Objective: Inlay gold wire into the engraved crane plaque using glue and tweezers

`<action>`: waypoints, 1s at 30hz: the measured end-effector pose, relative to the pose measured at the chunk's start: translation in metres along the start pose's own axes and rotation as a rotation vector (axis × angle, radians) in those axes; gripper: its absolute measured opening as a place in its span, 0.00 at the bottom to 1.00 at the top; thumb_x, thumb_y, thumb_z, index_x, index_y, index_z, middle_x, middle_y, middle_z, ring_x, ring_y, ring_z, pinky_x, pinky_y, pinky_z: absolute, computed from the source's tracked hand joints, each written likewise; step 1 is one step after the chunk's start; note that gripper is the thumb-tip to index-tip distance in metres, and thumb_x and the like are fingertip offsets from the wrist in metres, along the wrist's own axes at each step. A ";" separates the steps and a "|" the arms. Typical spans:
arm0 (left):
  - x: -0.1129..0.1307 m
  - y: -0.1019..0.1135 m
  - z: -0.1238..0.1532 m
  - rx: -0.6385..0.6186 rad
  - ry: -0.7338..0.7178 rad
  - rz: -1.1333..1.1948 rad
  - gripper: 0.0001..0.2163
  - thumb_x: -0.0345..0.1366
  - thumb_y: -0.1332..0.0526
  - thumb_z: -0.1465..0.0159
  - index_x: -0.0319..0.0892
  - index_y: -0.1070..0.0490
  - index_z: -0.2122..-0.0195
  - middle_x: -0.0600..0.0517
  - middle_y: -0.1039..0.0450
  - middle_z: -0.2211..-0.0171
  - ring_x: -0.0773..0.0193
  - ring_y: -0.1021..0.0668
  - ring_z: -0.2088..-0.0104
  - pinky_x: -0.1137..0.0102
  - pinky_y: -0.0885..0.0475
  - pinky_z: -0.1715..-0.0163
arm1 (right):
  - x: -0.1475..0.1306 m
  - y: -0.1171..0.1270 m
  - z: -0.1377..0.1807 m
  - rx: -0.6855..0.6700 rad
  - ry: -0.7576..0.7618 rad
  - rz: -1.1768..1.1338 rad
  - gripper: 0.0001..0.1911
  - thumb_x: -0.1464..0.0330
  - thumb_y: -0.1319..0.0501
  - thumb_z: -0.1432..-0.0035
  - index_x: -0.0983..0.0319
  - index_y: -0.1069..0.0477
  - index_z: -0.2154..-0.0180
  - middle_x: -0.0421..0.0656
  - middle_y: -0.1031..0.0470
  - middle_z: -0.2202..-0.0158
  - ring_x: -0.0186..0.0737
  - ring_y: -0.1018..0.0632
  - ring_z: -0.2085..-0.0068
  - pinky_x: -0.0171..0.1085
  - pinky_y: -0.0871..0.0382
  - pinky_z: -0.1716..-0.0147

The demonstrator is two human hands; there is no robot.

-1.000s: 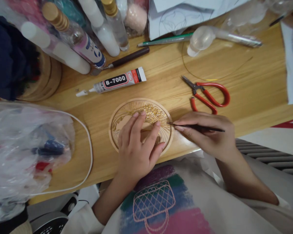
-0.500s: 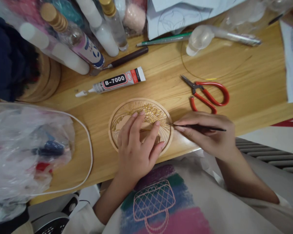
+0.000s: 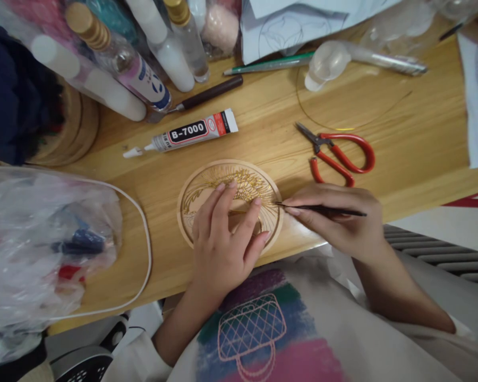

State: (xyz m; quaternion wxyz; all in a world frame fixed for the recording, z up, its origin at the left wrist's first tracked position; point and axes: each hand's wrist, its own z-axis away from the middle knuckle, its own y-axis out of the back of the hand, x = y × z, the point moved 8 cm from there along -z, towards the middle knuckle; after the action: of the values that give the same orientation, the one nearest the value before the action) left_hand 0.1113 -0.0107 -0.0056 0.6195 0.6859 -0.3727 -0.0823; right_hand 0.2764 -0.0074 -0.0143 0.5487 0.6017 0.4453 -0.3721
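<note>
A round wooden disc point(image 3: 191, 192) with a gold wire pattern lies on the wooden table point(image 3: 402, 143) near its front edge. My left hand point(image 3: 223, 241) rests flat on the disc, fingers spread and pressing on the pattern. My right hand point(image 3: 338, 217) pinches thin dark tweezers point(image 3: 322, 209), whose tip touches the disc's right edge.
Red-handled scissors point(image 3: 342, 154) lie just behind my right hand. A B-7000 glue tube point(image 3: 187, 132) lies behind the disc. Bottles point(image 3: 131, 69), a dark-handled tool point(image 3: 207, 94), a loop of gold wire point(image 3: 342, 127) and papers crowd the back. A plastic bag point(image 3: 43, 239) sits at left.
</note>
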 end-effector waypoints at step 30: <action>0.001 -0.002 0.000 -0.017 -0.006 -0.019 0.17 0.41 0.41 0.33 0.44 0.30 0.44 0.37 0.41 0.39 0.43 0.37 0.37 0.49 0.39 0.40 | 0.001 0.001 0.002 -0.011 0.010 0.011 0.10 0.76 0.32 0.46 0.57 0.20 0.62 0.39 0.19 0.68 0.33 0.20 0.68 0.32 0.27 0.71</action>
State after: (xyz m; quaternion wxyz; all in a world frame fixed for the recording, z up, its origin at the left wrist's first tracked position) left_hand 0.1127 -0.0111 -0.0072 0.6233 0.6840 -0.3673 -0.0934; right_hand 0.2775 -0.0093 -0.0150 0.5519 0.6028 0.4469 -0.3638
